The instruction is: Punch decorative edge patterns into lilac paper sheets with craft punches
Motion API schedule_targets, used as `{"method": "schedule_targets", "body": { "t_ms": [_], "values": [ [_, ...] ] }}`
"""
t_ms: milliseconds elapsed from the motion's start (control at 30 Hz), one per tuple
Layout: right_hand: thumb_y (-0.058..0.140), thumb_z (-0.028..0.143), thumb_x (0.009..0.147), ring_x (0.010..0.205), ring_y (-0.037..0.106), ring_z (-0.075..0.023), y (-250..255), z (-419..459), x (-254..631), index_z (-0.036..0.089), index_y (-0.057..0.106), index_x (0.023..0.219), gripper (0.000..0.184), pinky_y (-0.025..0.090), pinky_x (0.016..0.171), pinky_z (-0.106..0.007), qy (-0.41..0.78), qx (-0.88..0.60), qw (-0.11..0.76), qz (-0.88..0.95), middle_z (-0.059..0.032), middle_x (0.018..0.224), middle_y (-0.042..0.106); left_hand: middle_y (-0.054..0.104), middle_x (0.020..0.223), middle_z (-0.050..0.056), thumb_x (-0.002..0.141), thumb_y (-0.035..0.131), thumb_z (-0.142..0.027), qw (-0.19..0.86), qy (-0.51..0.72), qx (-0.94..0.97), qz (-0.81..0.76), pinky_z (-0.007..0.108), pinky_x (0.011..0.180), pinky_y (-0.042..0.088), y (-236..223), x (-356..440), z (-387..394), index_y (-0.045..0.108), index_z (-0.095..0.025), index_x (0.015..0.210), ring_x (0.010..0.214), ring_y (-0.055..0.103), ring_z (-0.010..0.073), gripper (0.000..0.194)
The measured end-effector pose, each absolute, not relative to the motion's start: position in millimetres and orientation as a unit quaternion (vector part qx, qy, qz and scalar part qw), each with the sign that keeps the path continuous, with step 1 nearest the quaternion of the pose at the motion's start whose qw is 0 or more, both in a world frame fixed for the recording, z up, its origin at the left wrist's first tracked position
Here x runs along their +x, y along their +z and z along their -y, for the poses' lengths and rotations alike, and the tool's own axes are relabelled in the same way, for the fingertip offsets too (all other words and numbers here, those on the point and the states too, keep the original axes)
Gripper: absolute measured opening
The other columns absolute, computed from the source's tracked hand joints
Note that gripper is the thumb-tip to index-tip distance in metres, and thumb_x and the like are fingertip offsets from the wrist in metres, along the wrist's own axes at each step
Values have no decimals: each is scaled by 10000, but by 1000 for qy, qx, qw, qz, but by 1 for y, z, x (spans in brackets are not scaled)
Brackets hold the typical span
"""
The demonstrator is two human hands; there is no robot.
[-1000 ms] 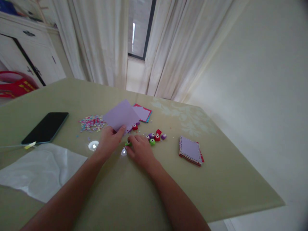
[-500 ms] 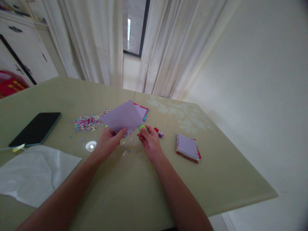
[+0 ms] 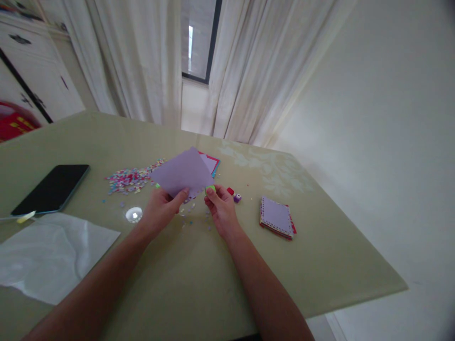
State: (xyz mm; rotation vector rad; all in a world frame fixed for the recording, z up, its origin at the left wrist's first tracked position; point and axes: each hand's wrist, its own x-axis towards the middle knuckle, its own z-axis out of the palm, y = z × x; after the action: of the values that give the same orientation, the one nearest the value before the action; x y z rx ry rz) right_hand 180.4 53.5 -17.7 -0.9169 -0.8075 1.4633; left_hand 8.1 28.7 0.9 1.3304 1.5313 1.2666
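Observation:
A sheet of purple paper is tilted above the table, pinched along its near edge between the thumb and fingers of my left hand. Cut-out notches show along that near edge. My right hand is closed on a small bright green craft punch at the sheet's right corner. My fingers hide most of the punch. Just past my right hand lie a small red piece and a small purple punch. Paper bits are scattered beneath the sheet.
A stack of purple and red cards with punched edges lies to the right. Colourful confetti, a black tablet, a clear round object and a white sheet are on the left. More coloured paper lies behind.
The punch and my right fingers have shifted very slightly to the right, still against the paper's corner. My left hand keeps nearly the same hold on the sheet.

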Motion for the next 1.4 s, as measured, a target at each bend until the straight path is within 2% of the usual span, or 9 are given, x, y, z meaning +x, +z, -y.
{"method": "schedule_targets", "body": {
  "t_ms": [233, 467, 700, 867, 1200, 1400],
  "values": [
    [959, 516, 623, 636, 568, -115, -18, -55, 186, 218, 731, 866, 447, 459, 623, -248, 601, -409, 566, 389, 25, 763, 662, 480, 441, -34, 743, 680, -547, 372, 487, 535, -581, 249, 428, 282, 2, 9, -30, 567, -229, 515, 416, 426, 134, 407],
    [929, 450, 704, 623, 493, -107, -17, -55, 190, 201, 735, 820, 336, 403, 614, -246, 564, -409, 544, 467, 38, 741, 637, 487, 430, -27, 772, 674, -568, 371, 474, 542, -586, 257, 429, 302, 2, 11, -30, 545, -238, 494, 407, 436, 137, 451],
    [936, 632, 629, 583, 486, -92, -17, -60, 195, 196, 710, 756, 507, 402, 547, -225, 635, -393, 543, 383, 24, 724, 626, 497, 441, -34, 765, 655, -576, 386, 449, 573, -566, 257, 428, 303, -3, 10, -34, 583, -232, 539, 414, 455, 143, 418],
    [980, 608, 584, 577, 487, -83, -11, -60, 200, 181, 737, 756, 521, 408, 526, -215, 657, -390, 514, 390, 13, 723, 648, 497, 435, -36, 756, 635, -581, 390, 435, 581, -567, 255, 428, 303, -7, 10, -36, 585, -232, 550, 412, 454, 145, 409],
    [931, 660, 641, 556, 448, -86, -15, -60, 201, 173, 735, 730, 533, 343, 514, -242, 633, -399, 511, 423, 6, 668, 644, 478, 415, -27, 771, 608, -581, 375, 411, 599, -576, 264, 422, 280, -4, 10, -34, 545, -242, 482, 392, 420, 136, 450],
    [912, 630, 672, 555, 440, -89, -17, -60, 201, 167, 723, 715, 502, 315, 544, -256, 614, -410, 504, 447, 3, 656, 643, 477, 415, -22, 781, 614, -593, 382, 410, 601, -570, 265, 423, 289, -6, 10, -34, 551, -239, 481, 393, 436, 142, 469]
  ]
}}
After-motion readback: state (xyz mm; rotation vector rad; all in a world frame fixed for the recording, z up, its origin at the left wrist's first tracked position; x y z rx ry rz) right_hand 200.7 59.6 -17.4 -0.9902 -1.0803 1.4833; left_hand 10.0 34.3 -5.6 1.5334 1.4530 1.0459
